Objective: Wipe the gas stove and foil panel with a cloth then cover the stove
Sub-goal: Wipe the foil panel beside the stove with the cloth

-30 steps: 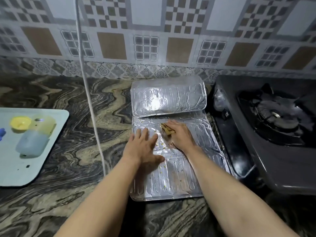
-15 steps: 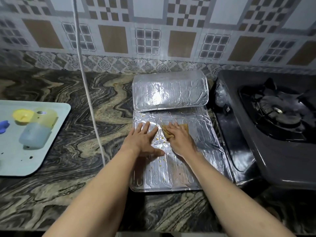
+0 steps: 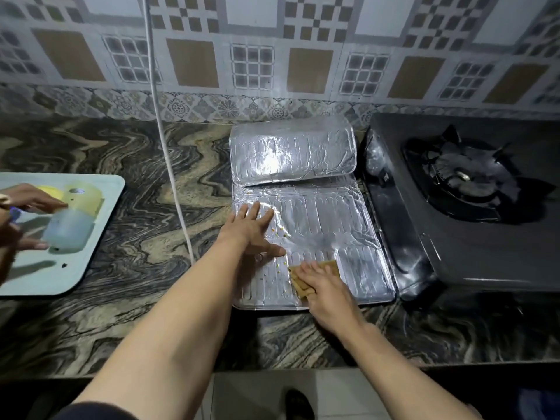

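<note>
A silver foil panel (image 3: 327,225) lies flat on the marble counter, its far section folded up into a hump (image 3: 291,153). Yellow crumbs dot its left half. My left hand (image 3: 253,230) lies flat on the panel's left side, fingers spread. My right hand (image 3: 325,291) presses a brown cloth (image 3: 300,283) onto the panel near its front edge; the hand hides much of the cloth. The black gas stove (image 3: 472,237) stands right of the panel, its burner (image 3: 463,177) uncovered.
A pale tray (image 3: 100,237) sits at the left with a yellow and blue plastic bottle (image 3: 72,219); another person's hands (image 3: 21,216) reach onto it. A white cord (image 3: 163,137) hangs down left of the panel. The counter's front edge runs below my forearms.
My right hand has dragged the cloth from the panel's middle toward its front edge. Another person's hands have appeared at the tray. My left hand stays flat on the foil.
</note>
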`<state>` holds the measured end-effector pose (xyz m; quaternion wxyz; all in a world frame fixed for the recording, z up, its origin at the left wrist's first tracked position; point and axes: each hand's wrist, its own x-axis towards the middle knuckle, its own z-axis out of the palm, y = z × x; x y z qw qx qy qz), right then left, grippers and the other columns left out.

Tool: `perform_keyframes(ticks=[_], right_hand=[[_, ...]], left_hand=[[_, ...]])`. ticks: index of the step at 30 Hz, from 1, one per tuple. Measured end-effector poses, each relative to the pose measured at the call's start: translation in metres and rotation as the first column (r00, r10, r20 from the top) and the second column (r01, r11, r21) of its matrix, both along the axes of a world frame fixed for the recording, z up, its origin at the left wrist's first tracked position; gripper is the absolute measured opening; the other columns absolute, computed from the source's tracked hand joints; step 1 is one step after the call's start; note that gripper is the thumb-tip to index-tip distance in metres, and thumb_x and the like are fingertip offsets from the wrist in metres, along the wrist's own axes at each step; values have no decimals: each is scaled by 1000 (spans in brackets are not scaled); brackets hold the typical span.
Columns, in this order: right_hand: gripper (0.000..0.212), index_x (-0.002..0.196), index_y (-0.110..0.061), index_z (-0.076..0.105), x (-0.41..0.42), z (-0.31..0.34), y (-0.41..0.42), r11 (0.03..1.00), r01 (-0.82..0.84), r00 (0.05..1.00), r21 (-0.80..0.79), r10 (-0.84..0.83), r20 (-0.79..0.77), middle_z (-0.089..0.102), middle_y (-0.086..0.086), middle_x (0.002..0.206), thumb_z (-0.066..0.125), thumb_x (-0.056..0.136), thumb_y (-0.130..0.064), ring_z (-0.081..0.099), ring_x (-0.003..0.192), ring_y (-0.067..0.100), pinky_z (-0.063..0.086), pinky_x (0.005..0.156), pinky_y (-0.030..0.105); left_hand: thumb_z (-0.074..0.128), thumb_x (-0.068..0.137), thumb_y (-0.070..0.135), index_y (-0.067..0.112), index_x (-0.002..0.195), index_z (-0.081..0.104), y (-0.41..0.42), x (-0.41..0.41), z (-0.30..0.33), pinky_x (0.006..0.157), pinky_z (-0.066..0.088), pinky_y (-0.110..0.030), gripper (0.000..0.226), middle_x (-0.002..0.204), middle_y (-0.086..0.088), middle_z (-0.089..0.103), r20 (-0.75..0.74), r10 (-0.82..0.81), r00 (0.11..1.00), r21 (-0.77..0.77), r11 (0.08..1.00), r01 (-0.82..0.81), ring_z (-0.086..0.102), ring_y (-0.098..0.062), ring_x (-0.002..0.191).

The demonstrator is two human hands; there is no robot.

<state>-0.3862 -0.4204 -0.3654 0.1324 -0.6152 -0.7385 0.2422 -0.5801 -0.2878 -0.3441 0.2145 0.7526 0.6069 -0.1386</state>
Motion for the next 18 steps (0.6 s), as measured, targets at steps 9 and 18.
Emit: perform_keyframes(ticks=[9,18], right_hand=[[53,125,-27,63,18,33,-24,956,-40,994,-289,8,-109,58,-11,132,44,88,5,51,123,6,37,106,21],[34,109,-16,68,-6,95,138,987,101,967,-122,-127,-219,67,-2,99,46,92,2,63,85,14,47,64,22]], left_hand=[[57,67,84,36,154,-6,0,0,1,120,-2,-49,118,161,-2,-20,12,-12,1000,25,1000,11,-15,-28,149],[58,80,70,15,156,-2,-16,-26,11,122,0,-44,111,162,-4,-12,138,-77,987,169,984,53,-9,-22,150]])
